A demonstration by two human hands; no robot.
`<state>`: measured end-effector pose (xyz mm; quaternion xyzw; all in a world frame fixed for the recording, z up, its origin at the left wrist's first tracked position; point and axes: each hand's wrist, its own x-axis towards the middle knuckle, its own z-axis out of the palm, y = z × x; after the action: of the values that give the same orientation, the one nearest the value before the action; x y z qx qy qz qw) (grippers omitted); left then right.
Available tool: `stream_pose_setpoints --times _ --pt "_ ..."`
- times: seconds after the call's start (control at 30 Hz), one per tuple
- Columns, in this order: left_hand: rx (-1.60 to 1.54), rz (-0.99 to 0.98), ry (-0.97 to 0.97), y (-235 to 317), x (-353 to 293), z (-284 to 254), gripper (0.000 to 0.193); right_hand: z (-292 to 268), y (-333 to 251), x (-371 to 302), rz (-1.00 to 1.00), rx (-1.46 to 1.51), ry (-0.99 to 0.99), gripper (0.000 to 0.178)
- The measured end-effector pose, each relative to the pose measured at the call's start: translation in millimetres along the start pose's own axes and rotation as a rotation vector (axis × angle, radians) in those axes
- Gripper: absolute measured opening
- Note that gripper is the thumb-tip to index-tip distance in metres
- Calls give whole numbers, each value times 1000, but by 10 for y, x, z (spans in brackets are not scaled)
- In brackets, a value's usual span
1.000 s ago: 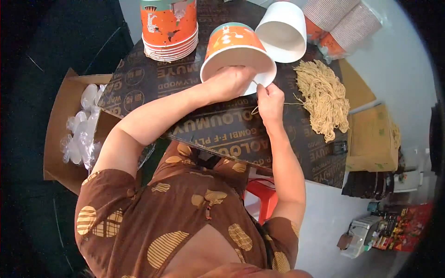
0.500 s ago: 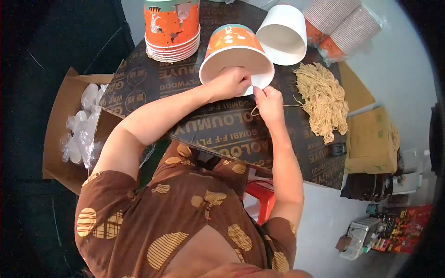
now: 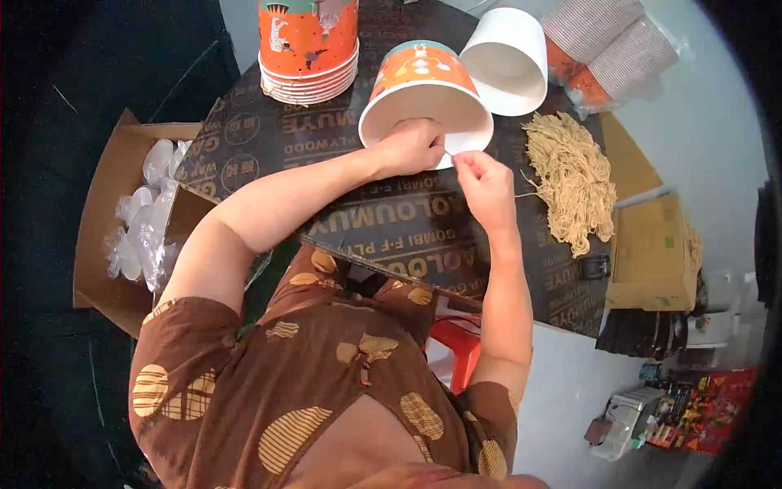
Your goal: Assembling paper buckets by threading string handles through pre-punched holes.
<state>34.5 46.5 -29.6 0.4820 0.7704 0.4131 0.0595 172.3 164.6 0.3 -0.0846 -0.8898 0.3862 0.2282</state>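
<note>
A paper bucket (image 3: 419, 72), orange with a pale green base band, lies tipped on the table with its white mouth toward me. My left hand (image 3: 414, 147) is closed in front of the mouth, at the near rim, its fingertips partly hidden. A thin string spans the small gap to my right hand (image 3: 487, 183), which pinches it just outside the rim. Right of my right hand lies a loose heap of tan string (image 3: 572, 181), with one strand trailing from it toward that hand.
A nested stack of orange paper buckets (image 3: 309, 61) stands at the far left. Another white-mouthed bucket (image 3: 507, 69) lies behind the string heap, near wrapped bucket stacks (image 3: 623, 69). Cartons flank the dark plywood table (image 3: 391, 213); the left carton (image 3: 102, 216) holds clear plastic pieces.
My right hand has moved slightly right and down, away from the rim. My left hand stays at the bucket's mouth. The whole view has shifted a little.
</note>
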Motion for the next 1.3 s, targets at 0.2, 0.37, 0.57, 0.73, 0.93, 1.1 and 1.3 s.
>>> stream_pose_setpoints --times 0.2,0.37,0.57,0.73,0.93,1.1,1.3 --pt "-183 9 -81 46 -35 -7 12 108 106 64 88 -146 156 16" --pt "-479 -41 -26 -23 0 124 12 128 177 82 113 -169 114 19" --pt "-1039 -324 -147 113 35 50 11 111 142 76 222 -92 43 20" --pt "-877 -342 -133 142 55 31 12 58 119 69 203 -83 -29 19" --pt "-684 -221 -216 147 81 29 15 -220 37 48 533 290 -286 18" --pt "-675 -122 -274 56 107 53 16 -248 8 55 589 482 -285 18" --pt "-297 3 -183 149 46 86 12 -161 10 41 563 533 -156 17"
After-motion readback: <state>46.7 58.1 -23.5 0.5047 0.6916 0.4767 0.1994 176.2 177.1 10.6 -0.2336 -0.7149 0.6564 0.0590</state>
